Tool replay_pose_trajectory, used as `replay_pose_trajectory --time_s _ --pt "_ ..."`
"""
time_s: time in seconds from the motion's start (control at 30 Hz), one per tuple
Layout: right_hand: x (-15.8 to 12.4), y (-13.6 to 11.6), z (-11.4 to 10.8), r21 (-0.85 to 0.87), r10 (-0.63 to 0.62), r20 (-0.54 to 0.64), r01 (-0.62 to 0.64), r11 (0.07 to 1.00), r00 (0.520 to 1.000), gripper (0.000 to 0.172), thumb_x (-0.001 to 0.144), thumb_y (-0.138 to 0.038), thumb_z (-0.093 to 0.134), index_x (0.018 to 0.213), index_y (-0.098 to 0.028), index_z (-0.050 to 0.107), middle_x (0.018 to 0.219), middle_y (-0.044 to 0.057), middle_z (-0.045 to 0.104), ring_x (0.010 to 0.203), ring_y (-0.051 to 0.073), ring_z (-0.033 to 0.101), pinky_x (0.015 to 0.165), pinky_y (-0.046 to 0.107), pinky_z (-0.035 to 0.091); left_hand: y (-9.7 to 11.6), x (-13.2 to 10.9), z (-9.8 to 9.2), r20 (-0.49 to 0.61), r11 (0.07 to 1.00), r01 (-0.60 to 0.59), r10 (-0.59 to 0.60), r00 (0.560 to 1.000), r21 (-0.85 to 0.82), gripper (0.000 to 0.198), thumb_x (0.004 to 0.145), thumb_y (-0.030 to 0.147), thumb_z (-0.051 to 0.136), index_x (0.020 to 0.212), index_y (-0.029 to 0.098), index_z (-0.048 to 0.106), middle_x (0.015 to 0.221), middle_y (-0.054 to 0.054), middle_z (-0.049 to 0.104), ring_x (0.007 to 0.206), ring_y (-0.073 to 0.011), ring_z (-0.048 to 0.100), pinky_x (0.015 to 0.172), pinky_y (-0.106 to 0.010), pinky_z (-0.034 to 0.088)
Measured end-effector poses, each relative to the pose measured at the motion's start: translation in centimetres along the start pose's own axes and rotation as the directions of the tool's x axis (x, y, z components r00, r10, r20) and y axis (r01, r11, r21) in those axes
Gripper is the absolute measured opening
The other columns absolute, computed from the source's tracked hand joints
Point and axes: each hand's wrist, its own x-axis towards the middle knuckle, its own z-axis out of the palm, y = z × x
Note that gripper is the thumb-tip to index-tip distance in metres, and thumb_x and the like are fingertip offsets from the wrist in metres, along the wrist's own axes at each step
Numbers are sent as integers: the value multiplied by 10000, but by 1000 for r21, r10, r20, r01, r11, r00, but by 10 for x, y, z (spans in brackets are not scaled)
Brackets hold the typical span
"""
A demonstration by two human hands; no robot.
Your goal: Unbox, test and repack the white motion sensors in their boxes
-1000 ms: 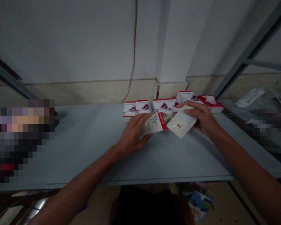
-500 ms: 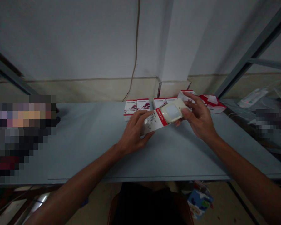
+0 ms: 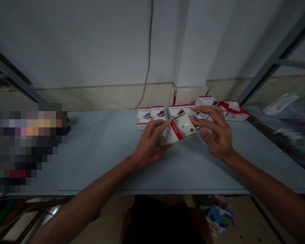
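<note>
My left hand (image 3: 148, 145) grips a white and red carton (image 3: 170, 134) marked "DETECTOR", held just above the grey table (image 3: 99, 159). A cream plastic detector (image 3: 185, 126) sits partly inside the carton's open end. My right hand (image 3: 215, 134) has its fingers closed on the detector's outer end. Behind both hands a row of several matching white and red boxes (image 3: 157, 113) stands along the table's far edge.
An opened red and white box (image 3: 232, 111) lies at the far right of the row. A metal shelf post (image 3: 271, 59) rises on the right, with packaged items (image 3: 279, 103) beyond it. A cable (image 3: 147, 64) hangs down the wall. A blue packet (image 3: 220, 218) lies on the floor.
The detector was free beside the carton in my right hand; it has turned end-on and slid into the carton's open end. My left hand has kept hold of the carton.
</note>
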Motion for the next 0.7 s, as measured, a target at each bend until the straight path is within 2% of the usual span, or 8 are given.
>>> replay_pose_trajectory --time_s 0.17,0.23,0.37,0.43,0.53,0.6,0.7 --pt "-8 -9 15 -19 -49 188 53 998 981 284 1021 -429 594 1112 -259 802 1509 108 602 1407 359 496 1166 652 399 2 -3 2 47 1000 -7 8 999 -15 829 916 229 756 1635 293 348 1459 -153 530 1361 -307 536 1129 -531 516" --pt "-9 -7 18 -11 -54 224 58 998 973 304 1018 -444 594 1125 -250 802 1508 122 592 1408 361 487 1167 661 400 -1 -3 2 32 999 21 -20 999 -34 808 912 198 752 1619 299 374 1464 -148 541 1369 -303 544 1134 -538 517" --pt "-6 4 14 51 -105 130 99 994 986 374 1021 -318 583 1374 -277 699 1407 125 660 1334 325 581 1136 637 460 0 -1 4 -37 996 56 -59 998 -69 803 901 192 773 1601 284 392 1499 -146 554 1397 -299 550 1158 -545 510" --pt "-4 7 9 34 -158 62 156 987 986 463 981 -198 617 1432 -298 657 1314 104 717 1289 307 631 1104 596 508 5 0 5 -30 995 55 -58 998 -81 829 898 213 780 1614 281 366 1518 -148 547 1407 -300 544 1168 -545 506" --pt "-2 3 7 -14 -242 48 243 970 969 592 908 -84 654 1454 -313 636 1244 81 762 1285 307 653 1065 560 554 13 0 6 16 995 37 -35 999 -88 872 892 217 755 1643 258 313 1522 -163 531 1406 -300 539 1175 -531 507" --pt "-2 -4 7 25 -263 78 262 965 962 668 881 -110 677 1512 -308 582 1356 90 729 1345 331 628 1097 590 542 16 0 6 40 998 9 -6 999 -68 911 878 208 737 1661 241 272 1545 -174 507 1431 -308 517 1187 -522 498" --pt "-3 -16 8 135 -212 77 200 970 974 801 862 -217 715 1615 -302 455 1636 100 511 1490 374 506 1191 645 464 14 0 2 51 1000 -7 8 999 -25 903 874 227 735 1651 263 276 1537 -163 522 1428 -309 527 1164 -505 518"
